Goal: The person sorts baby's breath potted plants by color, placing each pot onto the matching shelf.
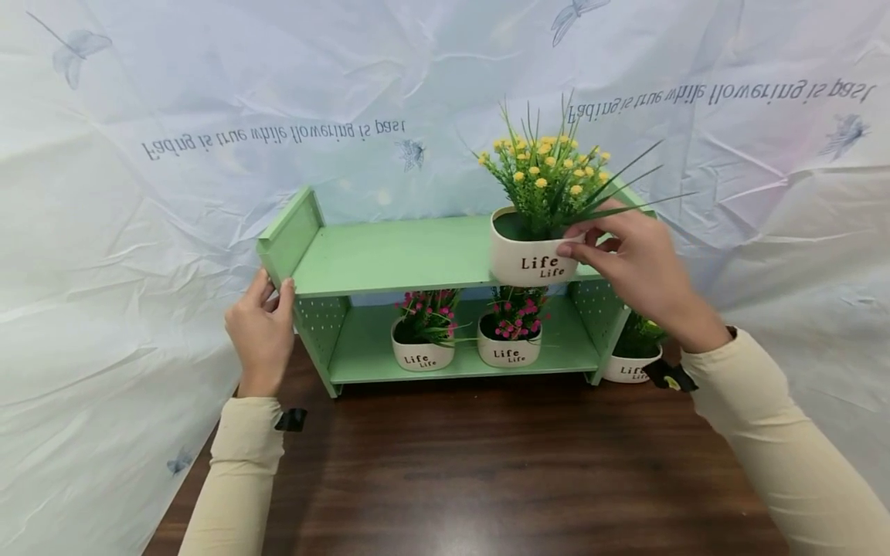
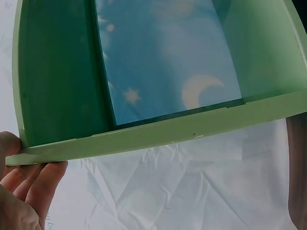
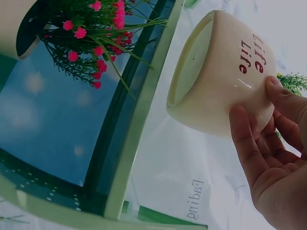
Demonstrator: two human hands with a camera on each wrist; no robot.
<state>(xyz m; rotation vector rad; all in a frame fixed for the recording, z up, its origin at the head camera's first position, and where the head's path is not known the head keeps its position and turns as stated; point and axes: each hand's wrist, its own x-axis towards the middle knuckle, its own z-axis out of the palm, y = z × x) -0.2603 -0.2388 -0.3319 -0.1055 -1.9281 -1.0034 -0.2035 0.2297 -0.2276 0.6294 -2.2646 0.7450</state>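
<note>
My right hand [image 1: 640, 262] pinches the rim of a white oval flowerpot [image 1: 531, 259] marked "Life", which holds yellow flowers [image 1: 545, 166] and long grass blades. In the right wrist view the flowerpot [image 3: 225, 72] shows its underside, raised off the upper board of a green two-tier shelf [image 1: 396, 255]. My left hand [image 1: 260, 332] grips the shelf's left side panel [image 1: 292, 232]; in the left wrist view its thumb and fingers lie on either side of the panel's edge [image 2: 144, 129]. On the lower board stand two matching pots with pink flowers, one left [image 1: 422, 354] and one right [image 1: 510, 351].
Another white pot [image 1: 629, 369] with green leaves stands on the dark wooden table [image 1: 473, 471], just right of the shelf. Behind everything hangs a pale printed cloth [image 1: 361, 69], wrinkled and reaching round both sides.
</note>
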